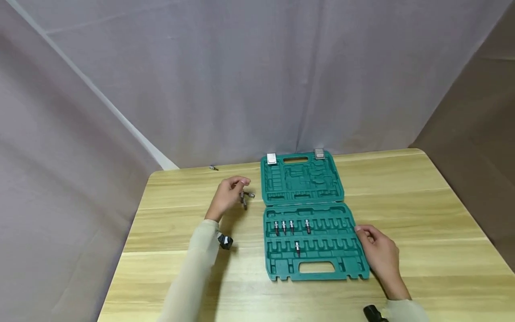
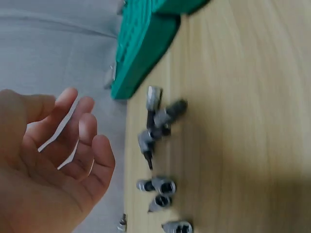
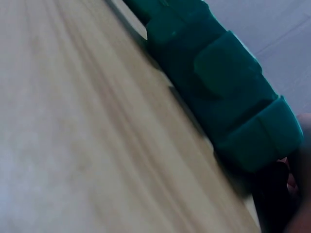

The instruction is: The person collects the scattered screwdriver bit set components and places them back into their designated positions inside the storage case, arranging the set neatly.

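Observation:
A green tool case [image 1: 315, 264] lies unfolded on the wooden table, with several bit sockets [image 1: 284, 227] seated in its near half. My left hand [image 1: 228, 196] hovers left of the case, over a small pile of loose bit sockets [image 1: 249, 195]. In the left wrist view, the fingers of that hand [image 2: 63, 160] are loosely bent with nothing between them, and the metal bit sockets [image 2: 165, 114] lie apart from them on the wood. At the case's right edge my right hand [image 1: 380, 252] pinches the rim between thumb and forefinger. The right wrist view shows mostly the case's side [image 3: 228, 68].
One bit socket [image 1: 213, 168] lies alone at the table's back edge. Two metal latches [image 1: 271, 158] stand up at the far side of the lid. Grey cloth [image 1: 241, 80] hangs behind the table [image 1: 161, 241]. A dark wrist device [image 1: 225, 241] sits on the left forearm.

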Action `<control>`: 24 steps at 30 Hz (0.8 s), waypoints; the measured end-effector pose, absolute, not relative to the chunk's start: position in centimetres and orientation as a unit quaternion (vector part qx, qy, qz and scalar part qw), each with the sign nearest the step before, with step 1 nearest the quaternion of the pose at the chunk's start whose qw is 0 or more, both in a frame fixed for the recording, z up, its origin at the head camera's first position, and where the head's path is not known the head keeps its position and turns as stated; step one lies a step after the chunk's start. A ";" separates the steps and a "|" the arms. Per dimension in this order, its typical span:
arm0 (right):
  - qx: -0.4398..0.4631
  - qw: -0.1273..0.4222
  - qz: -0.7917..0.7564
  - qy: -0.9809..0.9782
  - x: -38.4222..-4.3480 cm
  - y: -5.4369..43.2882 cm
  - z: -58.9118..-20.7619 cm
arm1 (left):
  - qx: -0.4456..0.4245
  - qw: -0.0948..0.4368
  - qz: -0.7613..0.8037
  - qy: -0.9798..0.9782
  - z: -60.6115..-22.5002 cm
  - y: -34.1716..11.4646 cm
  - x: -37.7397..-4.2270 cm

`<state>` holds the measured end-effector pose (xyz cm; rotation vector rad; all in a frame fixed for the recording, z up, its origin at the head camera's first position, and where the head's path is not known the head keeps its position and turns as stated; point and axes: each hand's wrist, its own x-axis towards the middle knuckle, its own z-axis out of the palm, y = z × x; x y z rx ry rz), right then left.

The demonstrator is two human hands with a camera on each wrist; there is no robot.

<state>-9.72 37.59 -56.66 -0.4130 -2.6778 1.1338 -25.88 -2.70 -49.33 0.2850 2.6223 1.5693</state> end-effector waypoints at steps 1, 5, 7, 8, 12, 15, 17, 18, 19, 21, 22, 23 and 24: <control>-0.138 0.104 0.385 -0.907 -9.8 37.5 -56.6 | 0.096 0.040 0.504 0.858 -49.3 -3.0 -26.1; -0.135 0.103 0.388 -0.906 -10.0 37.3 -56.5 | 0.110 0.070 0.476 0.870 -49.7 -4.0 -26.9; -0.134 0.097 0.392 -0.905 -10.0 37.2 -56.5 | 0.117 0.091 0.463 0.874 -50.0 -4.3 -27.1; -0.133 0.094 0.392 -0.905 -9.9 37.1 -56.4 | 0.121 0.100 0.455 0.877 -50.2 -4.5 -27.2; -0.133 0.085 0.395 -0.905 -9.7 37.1 -56.6 | 0.149 0.119 0.412 0.891 -50.5 -4.6 -27.4; -0.134 0.087 0.395 -0.905 -9.6 37.1 -56.7 | 0.177 0.117 0.374 0.903 -50.6 -4.4 -27.6; -0.135 0.089 0.393 -0.905 -9.6 37.2 -56.6 | 0.194 0.109 0.344 0.912 -50.7 -4.1 -27.7; -0.135 0.090 0.392 -0.905 -9.6 37.2 -56.6 | 0.205 0.102 0.327 0.917 -50.7 -3.9 -27.7; -0.136 0.089 0.393 -0.905 -9.5 37.2 -56.6 | 0.216 0.095 0.310 0.921 -50.8 -3.8 -27.7; -0.137 0.088 0.394 -0.905 -9.4 37.3 -56.4 | 0.236 0.080 0.277 0.928 -50.9 -3.4 -27.7; -0.137 0.089 0.394 -0.904 -9.4 37.3 -56.3 | 0.244 0.072 0.260 0.932 -51.0 -3.3 -27.8; -0.137 0.090 0.395 -0.904 -9.3 37.3 -56.2 | 0.249 0.065 0.247 0.934 -51.0 -3.1 -27.8; -0.137 0.092 0.395 -0.904 -9.4 37.4 -56.1 | 0.254 0.058 0.234 0.937 -51.1 -3.0 -27.8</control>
